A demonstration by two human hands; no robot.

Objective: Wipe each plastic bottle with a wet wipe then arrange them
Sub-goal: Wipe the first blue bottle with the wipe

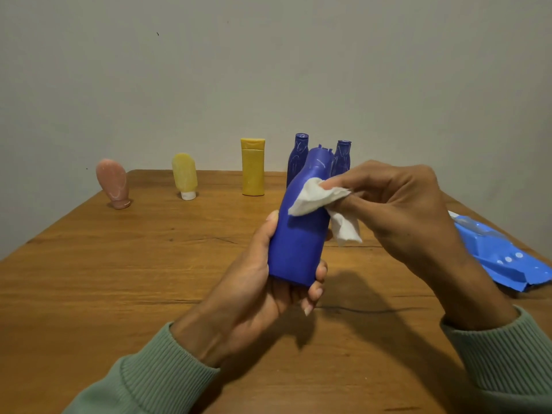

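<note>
My left hand grips the lower part of a blue plastic bottle, held upright above the wooden table. My right hand pinches a white wet wipe and presses it against the bottle's upper right side. Along the back of the table stand a pink bottle on its cap, a pale yellow bottle on its white cap, a taller yellow bottle, and two dark blue bottles, partly hidden behind the held one.
A blue wet wipe pack lies at the table's right edge, close behind my right forearm. A plain wall rises directly behind the table. Green sleeves cover both wrists.
</note>
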